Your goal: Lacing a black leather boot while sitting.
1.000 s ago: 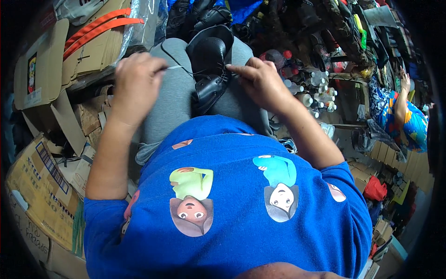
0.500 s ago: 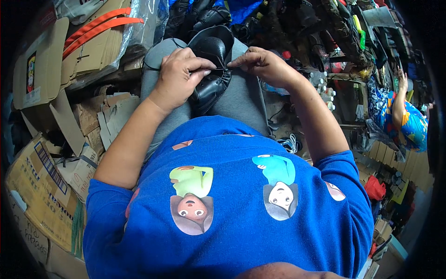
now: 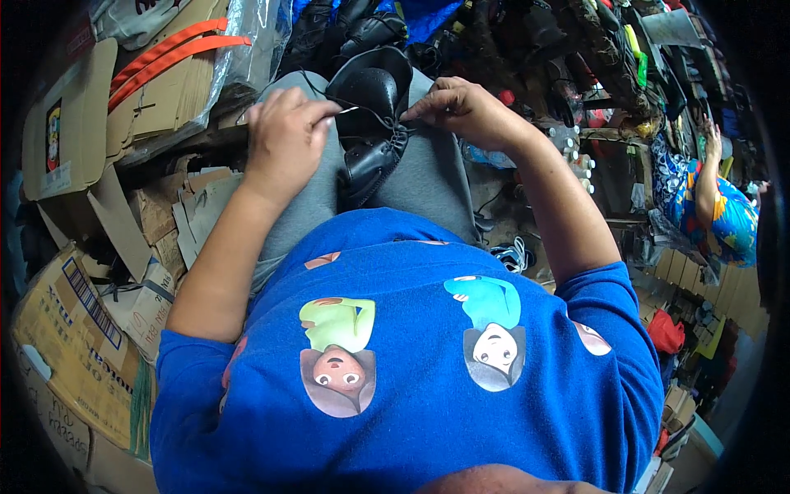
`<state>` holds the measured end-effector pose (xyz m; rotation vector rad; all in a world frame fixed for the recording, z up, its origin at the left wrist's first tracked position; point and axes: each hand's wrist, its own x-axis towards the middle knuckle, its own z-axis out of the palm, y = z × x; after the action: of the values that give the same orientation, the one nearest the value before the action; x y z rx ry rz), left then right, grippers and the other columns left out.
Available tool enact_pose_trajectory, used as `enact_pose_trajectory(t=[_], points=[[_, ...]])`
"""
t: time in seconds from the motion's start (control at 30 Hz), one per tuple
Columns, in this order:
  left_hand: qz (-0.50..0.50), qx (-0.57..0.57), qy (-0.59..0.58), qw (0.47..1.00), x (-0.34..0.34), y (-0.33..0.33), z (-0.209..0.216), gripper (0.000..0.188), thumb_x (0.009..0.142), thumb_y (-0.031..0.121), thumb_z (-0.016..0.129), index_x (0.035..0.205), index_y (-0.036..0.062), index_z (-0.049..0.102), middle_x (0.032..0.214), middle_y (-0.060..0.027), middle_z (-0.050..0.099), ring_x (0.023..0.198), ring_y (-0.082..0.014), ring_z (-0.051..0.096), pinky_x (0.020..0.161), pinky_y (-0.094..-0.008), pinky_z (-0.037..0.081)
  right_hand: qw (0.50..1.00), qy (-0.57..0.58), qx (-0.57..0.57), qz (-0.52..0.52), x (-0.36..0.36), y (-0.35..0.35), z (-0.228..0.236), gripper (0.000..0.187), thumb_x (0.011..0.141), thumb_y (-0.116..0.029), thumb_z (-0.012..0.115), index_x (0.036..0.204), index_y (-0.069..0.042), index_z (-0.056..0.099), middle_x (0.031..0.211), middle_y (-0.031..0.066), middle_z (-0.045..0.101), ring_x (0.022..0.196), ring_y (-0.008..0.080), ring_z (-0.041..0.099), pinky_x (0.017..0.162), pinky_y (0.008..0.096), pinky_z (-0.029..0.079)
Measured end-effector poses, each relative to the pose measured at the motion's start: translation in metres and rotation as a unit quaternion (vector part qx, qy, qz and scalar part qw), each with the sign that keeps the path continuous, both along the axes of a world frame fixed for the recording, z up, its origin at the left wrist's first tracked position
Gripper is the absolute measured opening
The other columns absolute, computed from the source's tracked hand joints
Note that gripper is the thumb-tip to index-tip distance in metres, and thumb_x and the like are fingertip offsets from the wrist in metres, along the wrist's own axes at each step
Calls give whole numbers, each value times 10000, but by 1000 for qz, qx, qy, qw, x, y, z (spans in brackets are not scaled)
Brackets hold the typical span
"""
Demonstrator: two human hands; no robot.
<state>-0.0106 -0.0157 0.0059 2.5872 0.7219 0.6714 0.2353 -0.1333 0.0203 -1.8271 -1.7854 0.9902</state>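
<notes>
A black leather shoe [image 3: 364, 169] rests between my grey-clad thighs, its opening facing up and gathered stitches or lacing along its right edge. My left hand [image 3: 288, 136] is off to the left of the shoe, thumb and forefinger pinched on a thin black lace [image 3: 374, 117] that runs back to that edge. A small pale glint shows at its fingertips; what it is I cannot make out. Beside the shoe's right edge, my right hand [image 3: 457, 107] has its fingers pinched together close to the lacing. Whatever lies between those fingertips is too small to tell.
Cardboard boxes [image 3: 70, 123] and flattened cardboard with orange straps [image 3: 164, 58] crowd the left. More black shoes [image 3: 374, 33] lie beyond my knees. Small bottles [image 3: 576, 156] stand at the right, past which another person's arm [image 3: 706, 177] shows.
My left hand has moved left, away from the shoe, drawing the lace out with it. My right hand has stayed almost in place by the shoe's edge.
</notes>
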Motion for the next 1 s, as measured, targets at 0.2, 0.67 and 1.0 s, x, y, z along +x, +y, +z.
enact_pose_trajectory(t=[0.2, 0.67, 1.0], points=[[-28, -69, 61, 995, -10, -12, 10, 107, 754, 137, 664, 850, 150, 709, 784, -18, 561, 875, -214, 538, 810, -384, 338, 982, -146, 118, 10, -20, -26, -2, 400, 740, -83, 645, 1084, -281, 696, 803, 30, 583, 860, 224, 563, 836, 376, 380], [-54, -100, 13, 993, 16, 1, -16, 126, 775, 159, 681, 862, 239, 724, 765, 11, 539, 874, -182, 547, 803, -360, 327, 999, 26, 8, -23, -3, 1, -5, 337, 800, 45, 587, 1024, -169, 718, 833, 17, 498, 812, 140, 516, 753, 267, 440], [-68, -94, 16, 993, 17, 1, -14, 147, 778, 152, 667, 891, 224, 728, 741, 18, 493, 824, -164, 512, 795, -333, 310, 999, 37, -19, -16, -1, 7, -3, 202, 866, -58, 615, 996, -165, 727, 850, 3, 496, 838, 132, 497, 784, 267, 428]])
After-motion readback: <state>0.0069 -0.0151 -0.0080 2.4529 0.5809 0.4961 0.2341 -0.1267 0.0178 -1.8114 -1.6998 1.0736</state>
